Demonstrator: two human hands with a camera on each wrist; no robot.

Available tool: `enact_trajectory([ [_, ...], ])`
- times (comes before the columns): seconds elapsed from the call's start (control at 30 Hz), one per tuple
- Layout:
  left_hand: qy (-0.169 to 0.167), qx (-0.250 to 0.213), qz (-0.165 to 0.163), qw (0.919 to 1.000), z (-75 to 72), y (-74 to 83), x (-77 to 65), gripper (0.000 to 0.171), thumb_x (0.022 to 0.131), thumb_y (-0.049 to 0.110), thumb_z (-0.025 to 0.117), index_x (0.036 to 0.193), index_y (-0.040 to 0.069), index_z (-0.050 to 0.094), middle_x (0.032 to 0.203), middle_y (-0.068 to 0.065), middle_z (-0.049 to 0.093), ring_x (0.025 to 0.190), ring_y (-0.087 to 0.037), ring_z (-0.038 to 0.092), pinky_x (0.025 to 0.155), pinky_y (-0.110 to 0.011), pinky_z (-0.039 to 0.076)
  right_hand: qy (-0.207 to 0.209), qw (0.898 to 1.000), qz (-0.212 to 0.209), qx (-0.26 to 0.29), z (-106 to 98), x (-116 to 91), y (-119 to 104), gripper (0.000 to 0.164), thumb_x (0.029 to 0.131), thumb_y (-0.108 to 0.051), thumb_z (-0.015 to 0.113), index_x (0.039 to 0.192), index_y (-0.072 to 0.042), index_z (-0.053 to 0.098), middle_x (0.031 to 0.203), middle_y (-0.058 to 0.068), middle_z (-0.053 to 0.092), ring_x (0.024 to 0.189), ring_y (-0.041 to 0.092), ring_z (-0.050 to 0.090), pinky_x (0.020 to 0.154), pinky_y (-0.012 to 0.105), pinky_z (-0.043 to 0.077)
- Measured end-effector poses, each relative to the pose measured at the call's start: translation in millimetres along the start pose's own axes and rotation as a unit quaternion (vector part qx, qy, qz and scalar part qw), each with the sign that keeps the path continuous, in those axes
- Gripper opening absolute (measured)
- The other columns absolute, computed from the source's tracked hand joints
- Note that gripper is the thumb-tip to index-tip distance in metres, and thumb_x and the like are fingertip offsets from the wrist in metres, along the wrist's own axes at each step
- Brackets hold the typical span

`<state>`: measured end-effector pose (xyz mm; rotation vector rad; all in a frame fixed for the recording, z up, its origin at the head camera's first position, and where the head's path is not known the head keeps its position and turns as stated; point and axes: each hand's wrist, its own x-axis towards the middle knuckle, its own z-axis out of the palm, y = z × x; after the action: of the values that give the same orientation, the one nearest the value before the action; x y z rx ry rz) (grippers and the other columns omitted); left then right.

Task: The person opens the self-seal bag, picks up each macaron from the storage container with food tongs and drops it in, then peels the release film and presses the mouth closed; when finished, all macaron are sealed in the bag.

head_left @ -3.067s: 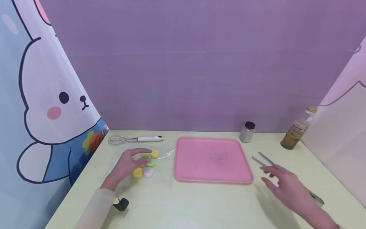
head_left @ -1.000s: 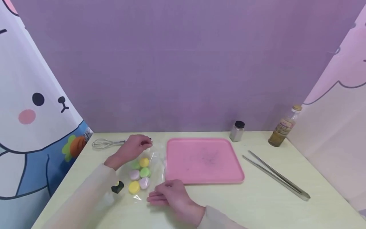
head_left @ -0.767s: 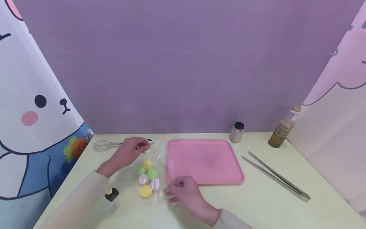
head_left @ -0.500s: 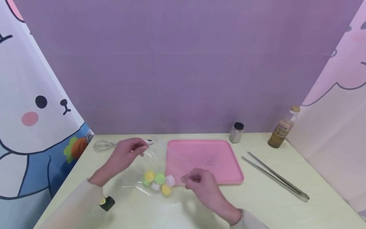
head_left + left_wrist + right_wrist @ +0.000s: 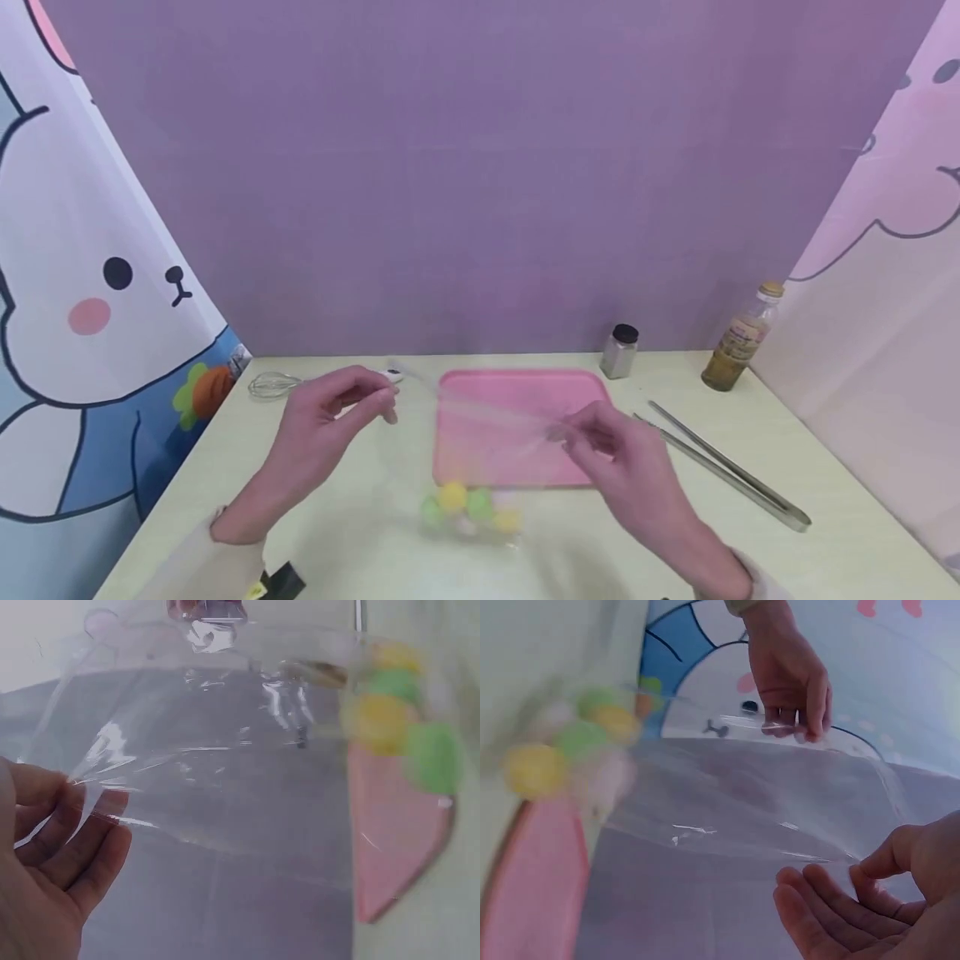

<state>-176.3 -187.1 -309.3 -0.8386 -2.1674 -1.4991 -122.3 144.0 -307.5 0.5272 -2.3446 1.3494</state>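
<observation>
A clear plastic bag point(image 5: 217, 765) stretches between my two hands, its top edge pulled wide. My left hand point(image 5: 315, 442) pinches one side of it between thumb and forefinger. On the other side, my right hand point(image 5: 633, 475) pinches the bag in the same manner, as the right wrist view shows up close. Several small round yellow, green and pale lilac pieces, macaron-like point(image 5: 480, 504), lie at the bottom of the bag, blurred. They hang in front of the near edge of a pink tray point(image 5: 525, 429).
A whisk point(image 5: 277, 385) lies at the back left behind my left hand. Metal tongs point(image 5: 727, 467) lie to the right of the tray. A small black-lidded jar point(image 5: 620, 352) and a corked bottle point(image 5: 742, 337) stand at the back right. A purple backdrop point(image 5: 480, 183) rises behind the table.
Both hands came to the bag, which lay flat on the table, and lifted it. The right hand moved right and upward, spreading the bag; the round pieces slid to its bottom, shifting right.
</observation>
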Motion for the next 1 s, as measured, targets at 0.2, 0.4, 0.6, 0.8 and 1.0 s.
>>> enact_trajectory([
  [0.2, 0.008, -0.083, 0.013, 0.9964, 11.1, 31.3, 1.9, 0.015, 0.095, -0.005, 0.066, 0.102, 0.007, 0.073, 0.084, -0.005, 0.073, 0.079, -0.021, 0.071, 0.083, -0.026, 0.057, 0.029, 0.998, -0.049, 0.019, -21.8, 3.8, -8.7, 0.013, 0.1, 0.003, 0.06, 0.095, -0.008, 0.066, 0.093, -0.002, 0.075, 0.081, 0.018, 0.072, 0.073, 0.027, 0.06],
  [0.4, 0.003, -0.157, -0.013, 0.9875, 24.9, 48.2, -2.7, 0.009, 0.099, -0.003, 0.06, 0.103, 0.0, 0.068, 0.096, -0.012, 0.075, 0.089, -0.027, 0.073, 0.087, -0.034, 0.058, 0.046, 0.994, -0.057, 0.076, -34.3, 3.0, -13.0, 0.014, 0.103, 0.004, 0.052, 0.093, 0.0, 0.061, 0.087, 0.008, 0.075, 0.074, 0.021, 0.071, 0.07, 0.029, 0.06],
  [0.6, -0.012, -0.245, -0.048, 0.9684, 46.8, 46.3, -10.0, 0.011, 0.105, 0.004, 0.052, 0.106, -0.003, 0.06, 0.1, -0.018, 0.075, 0.091, -0.035, 0.074, 0.085, -0.046, 0.059, 0.062, 0.994, -0.023, 0.093, -44.5, 1.2, -10.2, 0.012, 0.104, 0.0, 0.053, 0.096, 0.004, 0.062, 0.078, 0.013, 0.072, 0.067, 0.023, 0.07, 0.063, 0.032, 0.06],
  [0.8, 0.013, -0.314, -0.173, 0.9333, 78.1, 28.0, -20.8, 0.021, 0.103, 0.014, 0.061, 0.108, -0.007, 0.06, 0.097, -0.023, 0.074, 0.089, -0.039, 0.073, 0.082, -0.048, 0.059, 0.054, 0.993, 0.077, 0.074, -45.1, -8.0, 11.7, 0.019, 0.105, -0.013, 0.057, 0.099, 0.004, 0.062, 0.076, 0.011, 0.072, 0.063, 0.026, 0.07, 0.059, 0.035, 0.06],
  [1.0, 0.056, -0.32, -0.229, 0.9176, 94.4, 17.0, -27.6, 0.026, 0.098, 0.015, 0.068, 0.108, -0.008, 0.063, 0.09, -0.025, 0.073, 0.085, -0.04, 0.073, 0.079, -0.046, 0.06, 0.055, 0.99, 0.104, 0.082, -42.4, -16.5, 28.7, 0.022, 0.104, -0.014, 0.059, 0.099, 0.007, 0.064, 0.074, 0.012, 0.072, 0.063, 0.027, 0.07, 0.059, 0.037, 0.061],
])
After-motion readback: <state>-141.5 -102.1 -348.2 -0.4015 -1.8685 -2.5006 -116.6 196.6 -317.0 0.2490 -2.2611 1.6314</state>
